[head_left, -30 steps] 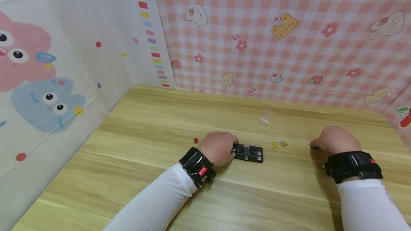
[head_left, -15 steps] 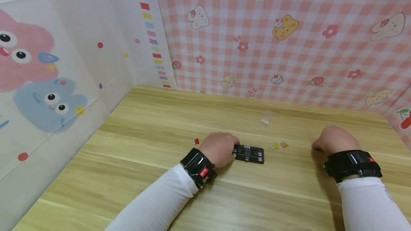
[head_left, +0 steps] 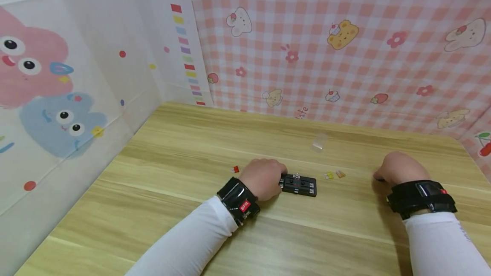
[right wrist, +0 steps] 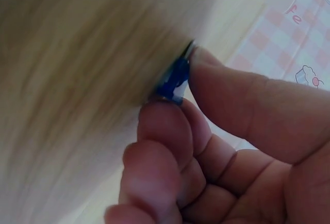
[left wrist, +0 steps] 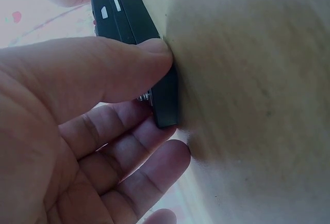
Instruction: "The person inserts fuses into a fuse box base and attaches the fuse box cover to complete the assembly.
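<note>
My left hand [head_left: 261, 179] grips the left end of a black fuse block [head_left: 298, 185] lying on the wooden table. In the left wrist view, the thumb presses the block's side [left wrist: 166, 97] and the other fingers lie behind it. Off to the right, my right hand [head_left: 402, 168] is low over the table. Between its thumb and fingertips it pinches a blue blade fuse [right wrist: 175, 79], seen best in the right wrist view. A yellow blade fuse [head_left: 329, 175] and a tan blade fuse [head_left: 340, 174] lie between the block and my right hand.
A red blade fuse [head_left: 235, 169] lies just left of my left hand. Farther back is a small clear plastic piece [head_left: 319, 142]. Printed cloth walls [head_left: 268, 54] rise at the table's back and left side.
The head view has shifted slightly, moving everything a little in the picture. The blue fuse shows less beyond the right fingertips than a second ago. The left hand keeps its grip.
</note>
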A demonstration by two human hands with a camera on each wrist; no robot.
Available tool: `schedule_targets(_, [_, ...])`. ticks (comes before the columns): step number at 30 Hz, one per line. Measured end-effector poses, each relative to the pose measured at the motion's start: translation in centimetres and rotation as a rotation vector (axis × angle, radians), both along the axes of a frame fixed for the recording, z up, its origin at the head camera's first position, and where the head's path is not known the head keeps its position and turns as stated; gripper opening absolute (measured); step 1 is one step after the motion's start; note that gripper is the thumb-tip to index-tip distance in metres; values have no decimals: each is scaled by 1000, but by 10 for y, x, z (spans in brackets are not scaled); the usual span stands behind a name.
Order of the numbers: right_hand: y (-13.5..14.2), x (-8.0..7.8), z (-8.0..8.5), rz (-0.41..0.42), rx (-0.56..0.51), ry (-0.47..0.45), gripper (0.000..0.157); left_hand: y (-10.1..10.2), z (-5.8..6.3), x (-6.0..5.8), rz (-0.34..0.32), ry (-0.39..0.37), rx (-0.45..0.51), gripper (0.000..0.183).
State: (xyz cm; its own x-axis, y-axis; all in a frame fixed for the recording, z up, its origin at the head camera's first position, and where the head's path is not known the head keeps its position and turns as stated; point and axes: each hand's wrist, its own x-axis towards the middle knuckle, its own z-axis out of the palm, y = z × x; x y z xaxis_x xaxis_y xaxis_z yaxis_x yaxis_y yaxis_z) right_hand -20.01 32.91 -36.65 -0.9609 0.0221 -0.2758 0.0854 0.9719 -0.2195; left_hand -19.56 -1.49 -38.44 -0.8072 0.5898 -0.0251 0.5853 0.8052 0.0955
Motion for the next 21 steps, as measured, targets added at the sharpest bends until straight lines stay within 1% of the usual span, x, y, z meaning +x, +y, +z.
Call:
schedule_targets(10, [-1,0,-1,25,-5,30,33,1,0,0,1,0,7,36])
schedule_targets(21, [-1,1,-1,13,-20,21,31,0,0,0,10,-13,14,38])
